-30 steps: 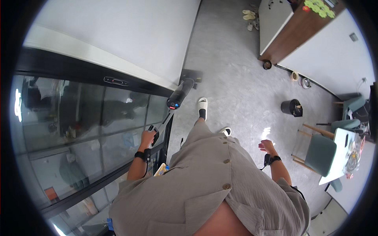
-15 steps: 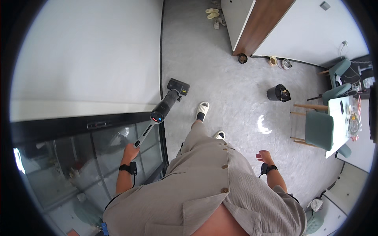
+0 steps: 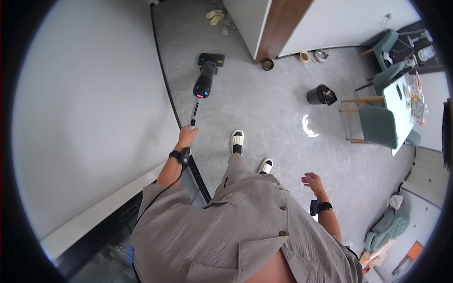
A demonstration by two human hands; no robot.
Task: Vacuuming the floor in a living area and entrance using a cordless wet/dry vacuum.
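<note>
My left hand point(image 3: 188, 135) is closed round the grey handle of a cordless floor cleaner point(image 3: 205, 81). Its dark body slants up and away from me, and small red and blue lights glow on its end. The black floor head point(image 3: 211, 60) rests flat on the grey floor, a little out from the left wall. My right hand point(image 3: 313, 183) hangs beside my hip with nothing in it, fingers loosely curled and apart. Each wrist carries a black strap with a small box.
A white wall point(image 3: 104, 94) runs along my left. Ahead stand a brown-edged partition point(image 3: 283, 28), pet bowls point(image 3: 305, 56) and pale slippers point(image 3: 217, 19). On the right are a black bin point(image 3: 322, 95), a green chair point(image 3: 378, 126) and a white table point(image 3: 401, 108).
The cleaner has been pushed forward, its handle now more in line with my view. My left arm reaches further out, and I have stepped and turned slightly. My right hand stays free.
</note>
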